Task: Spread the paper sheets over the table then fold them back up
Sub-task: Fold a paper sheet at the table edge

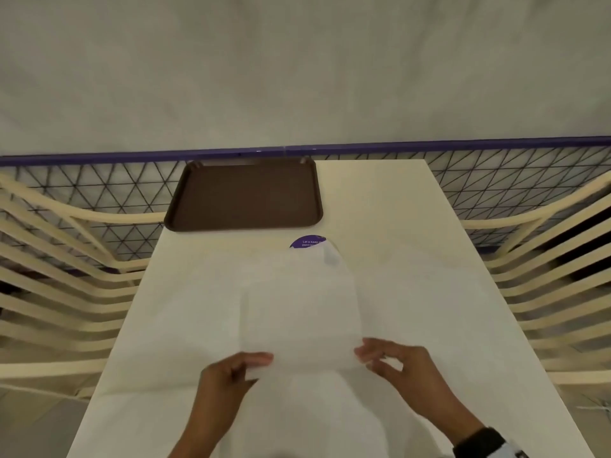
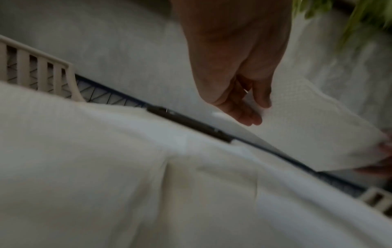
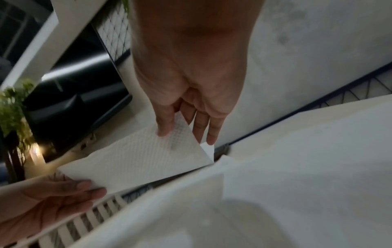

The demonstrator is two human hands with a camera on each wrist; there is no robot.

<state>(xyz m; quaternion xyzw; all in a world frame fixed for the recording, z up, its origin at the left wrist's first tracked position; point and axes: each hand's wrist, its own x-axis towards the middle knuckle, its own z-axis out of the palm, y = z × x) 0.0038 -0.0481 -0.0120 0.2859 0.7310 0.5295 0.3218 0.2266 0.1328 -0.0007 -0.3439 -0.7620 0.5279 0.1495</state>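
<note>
A white embossed paper sheet (image 1: 301, 322) hangs lifted over the table (image 1: 380, 200), held by its near corners. My left hand (image 1: 258, 365) pinches the near left corner, thumb on top. My right hand (image 1: 363, 353) pinches the near right corner. In the left wrist view the left hand (image 2: 259, 112) grips the sheet (image 2: 307, 130) between thumb and fingers. The right wrist view has the right hand (image 3: 182, 134) with its thumb on the sheet (image 3: 144, 156) and fingers behind it. More white sheets lie flat on the table at left (image 1: 185, 319) and right (image 1: 423, 302).
A brown tray (image 1: 244, 195) sits at the table's far left. A purple round sticker (image 1: 307, 242) peeks out beyond the held sheet. Cream slatted chairs (image 1: 66, 292) flank the table on both sides, with a wire mesh fence (image 1: 496, 180) behind.
</note>
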